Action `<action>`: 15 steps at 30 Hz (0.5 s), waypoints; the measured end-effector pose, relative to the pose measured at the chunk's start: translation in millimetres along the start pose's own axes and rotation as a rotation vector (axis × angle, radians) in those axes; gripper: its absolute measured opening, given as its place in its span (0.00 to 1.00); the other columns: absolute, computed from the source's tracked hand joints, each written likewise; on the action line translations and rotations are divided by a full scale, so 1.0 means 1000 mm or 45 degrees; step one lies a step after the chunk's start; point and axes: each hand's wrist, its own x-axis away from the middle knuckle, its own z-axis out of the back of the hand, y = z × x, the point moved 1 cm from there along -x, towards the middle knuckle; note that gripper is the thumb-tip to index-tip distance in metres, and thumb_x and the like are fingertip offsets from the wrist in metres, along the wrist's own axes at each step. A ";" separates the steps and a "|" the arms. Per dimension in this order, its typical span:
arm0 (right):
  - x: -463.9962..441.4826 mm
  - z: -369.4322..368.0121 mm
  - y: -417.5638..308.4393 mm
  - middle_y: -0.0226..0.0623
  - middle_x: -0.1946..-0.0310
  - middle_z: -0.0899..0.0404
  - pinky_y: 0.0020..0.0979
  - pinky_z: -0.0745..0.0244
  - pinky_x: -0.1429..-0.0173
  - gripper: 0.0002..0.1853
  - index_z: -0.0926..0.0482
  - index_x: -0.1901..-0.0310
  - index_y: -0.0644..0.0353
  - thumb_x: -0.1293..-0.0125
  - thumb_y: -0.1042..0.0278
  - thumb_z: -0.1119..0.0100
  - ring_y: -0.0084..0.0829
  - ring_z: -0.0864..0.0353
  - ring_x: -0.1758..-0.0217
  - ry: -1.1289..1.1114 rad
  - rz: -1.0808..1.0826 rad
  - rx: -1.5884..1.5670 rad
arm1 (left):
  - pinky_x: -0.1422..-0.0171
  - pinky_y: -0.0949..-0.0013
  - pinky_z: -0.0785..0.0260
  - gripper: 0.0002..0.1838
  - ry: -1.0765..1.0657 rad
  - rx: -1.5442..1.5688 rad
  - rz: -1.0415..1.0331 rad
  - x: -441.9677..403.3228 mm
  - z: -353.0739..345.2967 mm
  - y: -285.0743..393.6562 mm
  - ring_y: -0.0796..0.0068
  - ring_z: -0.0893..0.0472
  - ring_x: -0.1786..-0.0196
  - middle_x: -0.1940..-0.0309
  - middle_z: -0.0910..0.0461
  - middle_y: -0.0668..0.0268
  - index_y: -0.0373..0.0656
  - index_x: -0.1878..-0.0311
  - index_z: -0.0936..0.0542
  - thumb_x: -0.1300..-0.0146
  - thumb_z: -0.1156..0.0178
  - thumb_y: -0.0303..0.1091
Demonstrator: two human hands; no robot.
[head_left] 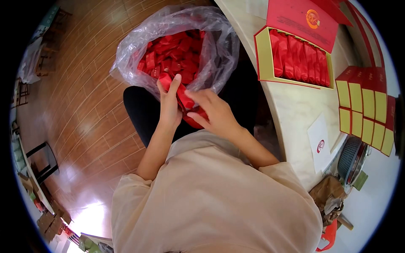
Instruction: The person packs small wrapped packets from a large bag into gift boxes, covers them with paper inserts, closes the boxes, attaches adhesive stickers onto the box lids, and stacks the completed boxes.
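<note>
Over my lap, my left hand [169, 101] is closed around a shiny red packet [165, 80], with the thumb lying along it. My right hand [214, 110] grips at the lower end of the same red bundle, its fingertips and thumb on either side. More red wrapping [196, 120] shows beneath my right thumb; how many packets are between the hands is hard to make out. Just beyond them, a clear plastic bag [134, 46] stands open, filled with small red packets [175, 50].
To the right is a pale countertop [291, 111] holding an open red box [265, 55] with a row of red packets inside. Several red and gold boxes [367, 99] are stacked farther right. A white card [319, 143] and a blue-grey basket [349, 156] are nearer me.
</note>
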 end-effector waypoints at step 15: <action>-0.006 0.078 -0.050 0.51 0.54 0.30 0.38 0.27 0.52 0.23 0.32 0.46 0.66 0.37 0.61 0.38 0.50 0.25 0.54 0.365 0.059 0.035 | 0.27 0.59 0.46 0.37 -0.733 -0.320 -0.486 0.039 -0.087 0.011 0.64 0.39 0.30 0.30 0.45 0.59 0.50 0.26 0.53 0.29 0.66 0.63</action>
